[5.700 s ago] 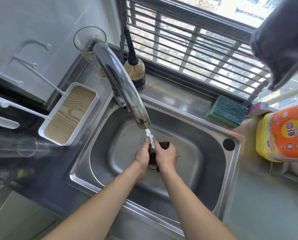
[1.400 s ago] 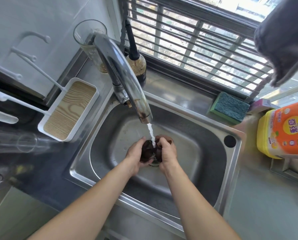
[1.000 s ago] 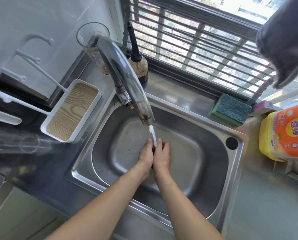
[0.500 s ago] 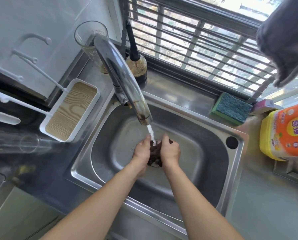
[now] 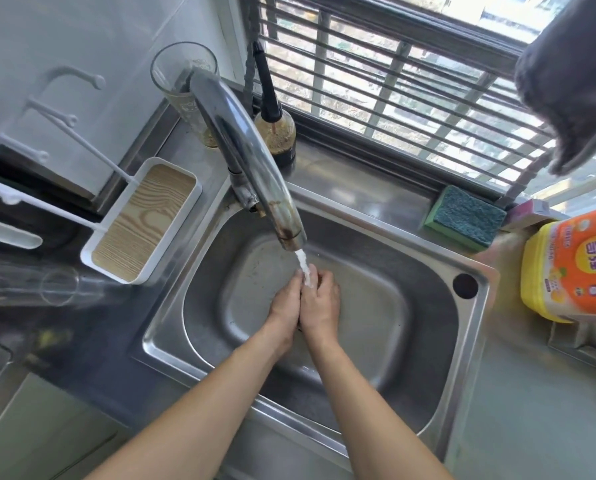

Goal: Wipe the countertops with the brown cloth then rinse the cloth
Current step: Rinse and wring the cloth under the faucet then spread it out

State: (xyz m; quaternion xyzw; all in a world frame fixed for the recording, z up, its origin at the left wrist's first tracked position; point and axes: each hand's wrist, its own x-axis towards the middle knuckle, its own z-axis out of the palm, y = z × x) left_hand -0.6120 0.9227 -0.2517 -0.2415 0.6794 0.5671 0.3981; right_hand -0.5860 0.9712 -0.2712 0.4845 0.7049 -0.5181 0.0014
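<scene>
Where we look first: both hands are pressed together over the middle of the sink basin, under the running tap.
Left hand (image 5: 285, 303): we see it closed flat against the right one, fingers pointing to the water.
Right hand (image 5: 321, 301): we see it closed against the left, palm inward.
Brown cloth (image 5: 319, 280): we make out only a dark sliver between the fingertips; the rest is hidden, so we take it, with some doubt, to be squeezed between the palms.
Faucet (image 5: 255, 168): its spout arcs over the basin and a white stream (image 5: 303, 266) falls onto the fingertips.
Sink (image 5: 411, 393): a steel basin, wet, and we see nothing loose in it but the hands.
Glass tumbler (image 5: 185, 88): upright behind the faucet, with a brownish layer at its bottom.
Bottle (image 5: 276, 133): beside the tumbler, with speckled tan contents and a black pump top.
White tray (image 5: 144, 220): left of the sink, wood-grain floor, nothing in it.
Sponge (image 5: 464, 218): green, on the ledge behind the sink.
Yellow tub (image 5: 573, 268): at the right edge, orange label, contents not visible to us.
</scene>
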